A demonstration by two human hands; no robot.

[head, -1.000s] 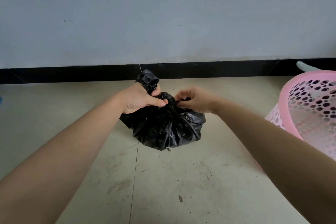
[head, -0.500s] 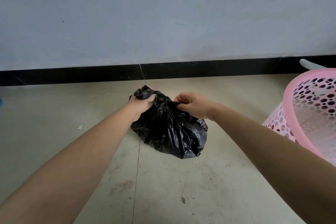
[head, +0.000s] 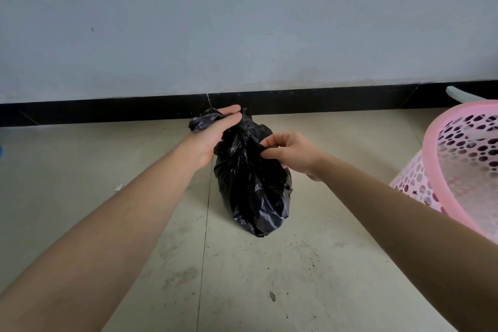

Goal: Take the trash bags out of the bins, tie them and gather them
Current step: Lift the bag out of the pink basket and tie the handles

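Pink bin (head: pixel 430 167): cut by right edge. Pale object (head: pixel 455 94) behind it: mostly hidden. Floor scrap (head: pixel 118 186), left: unidentifiable.

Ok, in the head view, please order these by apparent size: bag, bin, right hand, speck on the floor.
1. bin and bag: they look about alike, and the frame cuts the bin off, so I do not rank them.
2. right hand
3. speck
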